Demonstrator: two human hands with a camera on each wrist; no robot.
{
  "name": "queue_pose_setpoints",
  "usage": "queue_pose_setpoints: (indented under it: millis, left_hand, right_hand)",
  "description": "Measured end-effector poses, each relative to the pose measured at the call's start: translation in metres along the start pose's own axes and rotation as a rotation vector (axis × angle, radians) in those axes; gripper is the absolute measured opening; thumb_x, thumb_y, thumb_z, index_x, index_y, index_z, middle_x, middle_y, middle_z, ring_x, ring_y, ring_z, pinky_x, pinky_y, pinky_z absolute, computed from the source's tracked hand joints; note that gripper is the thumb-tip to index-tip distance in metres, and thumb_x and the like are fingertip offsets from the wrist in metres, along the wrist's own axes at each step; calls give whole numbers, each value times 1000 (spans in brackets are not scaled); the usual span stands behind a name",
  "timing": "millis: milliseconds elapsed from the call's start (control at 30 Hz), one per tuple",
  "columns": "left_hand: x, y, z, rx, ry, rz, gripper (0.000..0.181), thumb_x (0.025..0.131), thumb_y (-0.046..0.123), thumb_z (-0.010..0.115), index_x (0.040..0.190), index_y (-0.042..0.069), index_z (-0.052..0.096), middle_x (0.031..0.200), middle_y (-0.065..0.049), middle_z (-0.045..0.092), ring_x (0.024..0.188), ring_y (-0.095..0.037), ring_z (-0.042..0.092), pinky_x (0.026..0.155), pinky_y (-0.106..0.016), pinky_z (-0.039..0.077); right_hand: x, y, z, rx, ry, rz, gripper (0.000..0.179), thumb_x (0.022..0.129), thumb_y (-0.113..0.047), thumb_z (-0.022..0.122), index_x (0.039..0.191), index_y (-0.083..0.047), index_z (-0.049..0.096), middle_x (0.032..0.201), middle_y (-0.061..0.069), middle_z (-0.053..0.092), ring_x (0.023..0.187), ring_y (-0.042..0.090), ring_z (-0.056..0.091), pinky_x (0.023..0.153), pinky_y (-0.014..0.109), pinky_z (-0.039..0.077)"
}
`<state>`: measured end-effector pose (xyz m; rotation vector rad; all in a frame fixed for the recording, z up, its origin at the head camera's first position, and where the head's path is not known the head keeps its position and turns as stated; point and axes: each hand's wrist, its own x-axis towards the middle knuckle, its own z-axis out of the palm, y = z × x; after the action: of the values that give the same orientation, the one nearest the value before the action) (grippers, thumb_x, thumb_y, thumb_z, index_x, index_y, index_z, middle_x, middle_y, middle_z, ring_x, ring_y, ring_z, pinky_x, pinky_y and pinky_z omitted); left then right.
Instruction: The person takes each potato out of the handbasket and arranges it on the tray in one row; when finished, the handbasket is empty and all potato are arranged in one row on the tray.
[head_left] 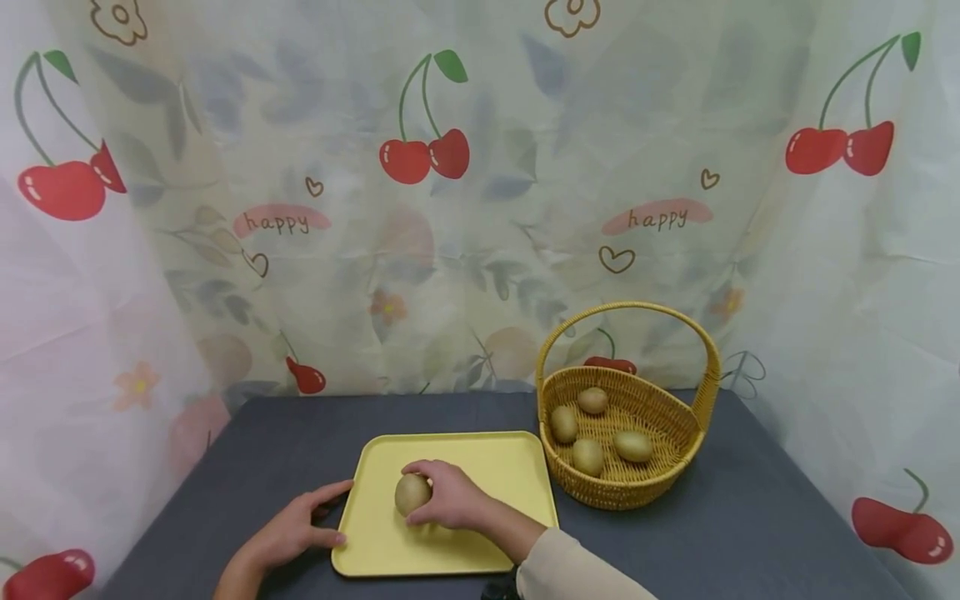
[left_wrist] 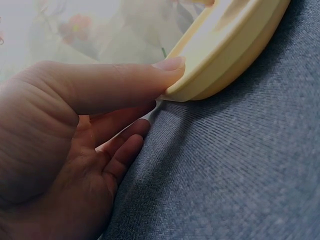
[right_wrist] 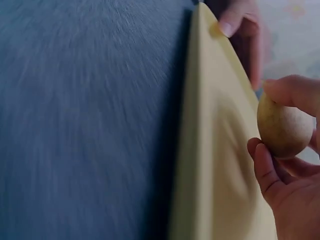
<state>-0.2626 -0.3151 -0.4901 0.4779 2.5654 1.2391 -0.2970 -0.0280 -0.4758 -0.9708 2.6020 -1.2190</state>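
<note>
My right hand (head_left: 453, 497) grips a brown kiwi (head_left: 412, 495) between thumb and fingers, over the left half of a yellow tray (head_left: 480, 550). In the right wrist view the kiwi (right_wrist: 284, 127) appears held above the tray surface, where a soft shadow falls. At the tray's left edge, my left hand (head_left: 288, 531) touches the rim. The left wrist view shows its thumb (left_wrist: 135, 82) pressing straight on the rim of the tray (left_wrist: 220, 70), with the other fingers loosely bent behind and below; the index fingertip is hidden there.
A wicker basket (head_left: 622, 497) with a tall arched handle stands against the tray's right side. Several more kiwis (head_left: 588, 457) lie inside it. Dark grey cloth (head_left: 300, 433) covers the table, and a cherry-print curtain (head_left: 480, 250) hangs behind and at both sides.
</note>
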Motion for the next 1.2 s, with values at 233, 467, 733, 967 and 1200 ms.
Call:
queue_pose_setpoints:
  millis: [233, 467, 733, 967, 1200]
  left_hand:
    - [-1, -3, -2, 0, 5, 38, 77, 83, 27, 77, 145, -2, 42, 142, -26, 44, 124, -45, 44, 92, -49, 41]
    - [-1, -2, -1, 1, 6, 24, 77, 83, 26, 78, 145, -2, 42, 142, -26, 45, 124, -45, 44, 93, -52, 40]
    - [1, -1, 0, -3, 5, 28, 78, 82, 25, 78, 145, -1, 42, 142, -25, 45, 124, -43, 44, 93, -51, 41]
    - [0, -1, -1, -26, -1, 21, 76, 83, 24, 77, 146, -2, 41, 143, -25, 44, 128, -45, 40, 96, -57, 38]
    - [0, 0, 0, -31, 6, 49, 76, 84, 24, 77, 145, -4, 42, 142, -27, 44, 128, -47, 39, 95, -54, 39]
  right_hand:
    - [15, -13, 31, 20, 46, 35, 61, 67, -25, 90, 122, -11, 66, 100, -6, 60, 83, 5, 53, 74, 23, 45]
    - [23, -27, 51, 11, 113, 53, 62, 67, -32, 90, 121, -11, 67, 99, -10, 65, 81, 2, 55, 72, 20, 45]
    - [25, -30, 59, -177, 152, 52, 65, 69, -43, 87, 124, -16, 66, 109, -9, 66, 93, 8, 56, 80, 22, 44]
    - [24, -30, 56, -229, 122, 12, 61, 71, -44, 85, 122, -16, 67, 97, -10, 63, 84, 5, 53, 75, 21, 43]
    - [22, -26, 54, -168, 111, 0, 62, 72, -42, 85, 123, -15, 65, 85, -11, 56, 76, 2, 48, 71, 20, 41]
